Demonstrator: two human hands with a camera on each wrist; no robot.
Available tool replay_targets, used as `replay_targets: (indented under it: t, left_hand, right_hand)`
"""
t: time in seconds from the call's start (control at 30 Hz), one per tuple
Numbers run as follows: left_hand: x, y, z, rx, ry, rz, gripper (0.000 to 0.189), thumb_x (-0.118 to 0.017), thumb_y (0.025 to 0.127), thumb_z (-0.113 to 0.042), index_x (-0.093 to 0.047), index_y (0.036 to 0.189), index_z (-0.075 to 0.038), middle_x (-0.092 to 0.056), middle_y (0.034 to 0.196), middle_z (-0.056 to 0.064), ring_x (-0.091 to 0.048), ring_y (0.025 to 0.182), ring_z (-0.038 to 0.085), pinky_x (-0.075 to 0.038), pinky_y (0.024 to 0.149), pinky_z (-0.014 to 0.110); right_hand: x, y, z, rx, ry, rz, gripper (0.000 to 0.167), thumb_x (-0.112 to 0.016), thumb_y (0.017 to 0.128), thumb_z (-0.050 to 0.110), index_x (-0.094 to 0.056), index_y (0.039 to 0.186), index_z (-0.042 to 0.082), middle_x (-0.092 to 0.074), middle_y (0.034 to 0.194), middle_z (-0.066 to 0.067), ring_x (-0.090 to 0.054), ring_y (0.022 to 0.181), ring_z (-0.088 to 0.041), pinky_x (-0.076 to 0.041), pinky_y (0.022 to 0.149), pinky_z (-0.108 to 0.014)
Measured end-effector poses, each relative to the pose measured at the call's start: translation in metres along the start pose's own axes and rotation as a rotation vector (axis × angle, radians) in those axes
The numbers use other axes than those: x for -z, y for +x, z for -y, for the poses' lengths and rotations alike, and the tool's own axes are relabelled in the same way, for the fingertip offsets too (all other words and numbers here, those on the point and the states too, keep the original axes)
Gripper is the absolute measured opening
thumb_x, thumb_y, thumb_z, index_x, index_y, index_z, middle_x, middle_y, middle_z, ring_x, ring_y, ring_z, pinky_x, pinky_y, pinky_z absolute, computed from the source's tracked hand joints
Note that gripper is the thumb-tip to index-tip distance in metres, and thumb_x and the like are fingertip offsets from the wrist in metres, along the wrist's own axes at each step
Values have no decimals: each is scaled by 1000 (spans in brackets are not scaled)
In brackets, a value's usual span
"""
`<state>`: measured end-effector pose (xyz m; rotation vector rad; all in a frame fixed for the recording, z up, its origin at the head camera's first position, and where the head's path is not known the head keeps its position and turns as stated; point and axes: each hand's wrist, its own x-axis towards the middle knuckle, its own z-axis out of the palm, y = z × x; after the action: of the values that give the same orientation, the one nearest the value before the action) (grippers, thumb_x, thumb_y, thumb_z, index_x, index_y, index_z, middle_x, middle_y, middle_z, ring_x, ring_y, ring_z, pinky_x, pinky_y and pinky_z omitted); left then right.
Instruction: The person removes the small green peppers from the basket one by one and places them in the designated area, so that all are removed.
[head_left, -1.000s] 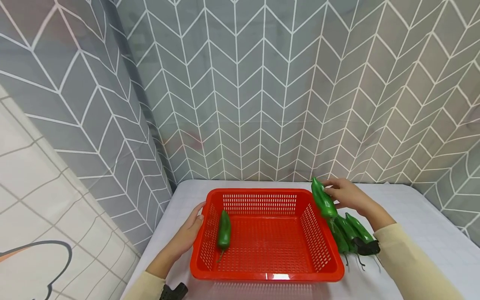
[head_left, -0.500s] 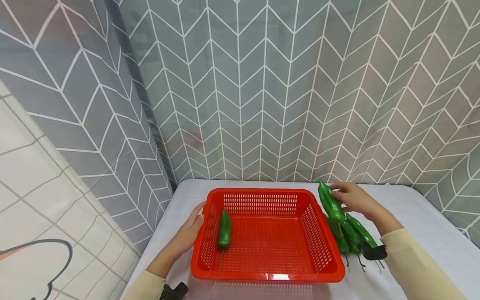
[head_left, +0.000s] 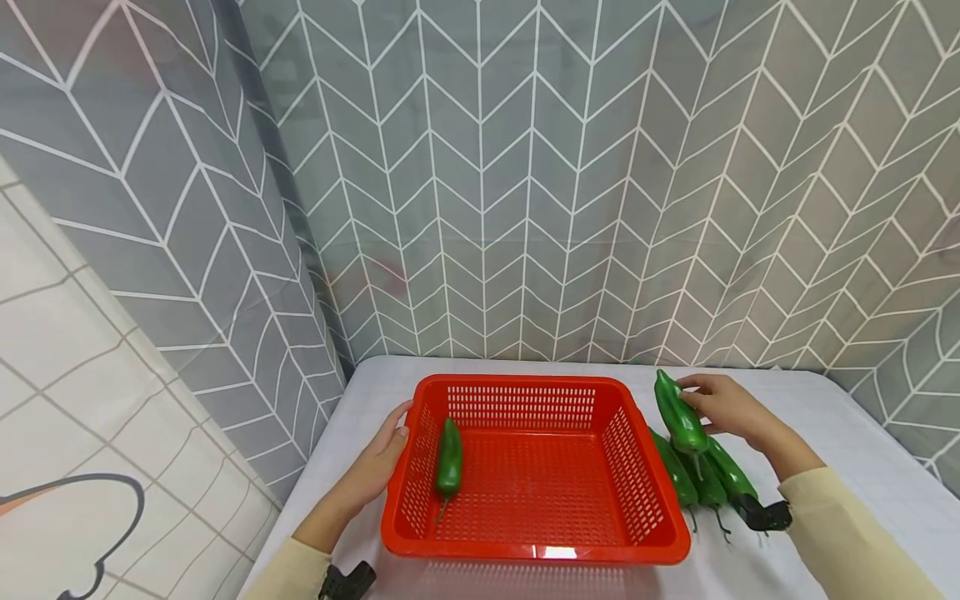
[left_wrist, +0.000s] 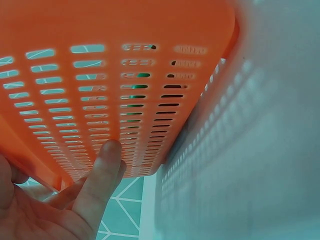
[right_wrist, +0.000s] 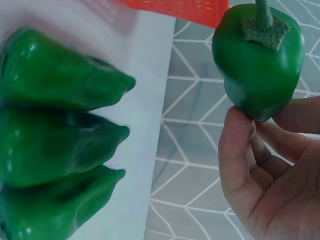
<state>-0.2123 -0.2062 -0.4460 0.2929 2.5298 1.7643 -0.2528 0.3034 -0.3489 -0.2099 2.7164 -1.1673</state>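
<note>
My right hand (head_left: 723, 406) pinches a long green pepper (head_left: 678, 417) between thumb and fingers, its tip pointing up and away. The right wrist view shows the stem end of this pepper (right_wrist: 260, 60) facing the camera, with the fingertips at its underside. Below it, three more green peppers (right_wrist: 55, 145) lie side by side on the table, right of the red plastic basket (head_left: 525, 550). One green pepper (head_left: 449, 462) lies inside the basket along its left wall. My left hand (head_left: 375, 467) rests on the basket's left side, nearly straight fingers (left_wrist: 102, 170) against the slotted outer wall, thumb by the rim.
The basket stands on a table with a white cloth (head_left: 847, 442). Behind it hangs a grey curtain (head_left: 525, 208) with white chevron lines, and white tile-patterned cloth (head_left: 112, 375) is at the left. A black wrist strap (head_left: 761, 512) overlaps the loose peppers' stem ends.
My right hand has moved right and slightly toward me with the pepper, away from the basket's right rim to over the loose peppers. The left hand and basket stay put.
</note>
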Motion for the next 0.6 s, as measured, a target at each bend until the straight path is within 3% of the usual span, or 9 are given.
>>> replay_targets:
  t: [0.6]
  left_hand:
    - [0, 0, -2, 8, 5, -10, 51, -38, 111, -25, -26, 160, -16, -49, 148, 19, -54, 128, 35, -40, 108, 59]
  right_hand:
    - [14, -8, -26, -41, -56, 0, 44, -43, 108, 11, -40, 136, -23, -63, 107, -26, -67, 94, -30, -60, 78, -50]
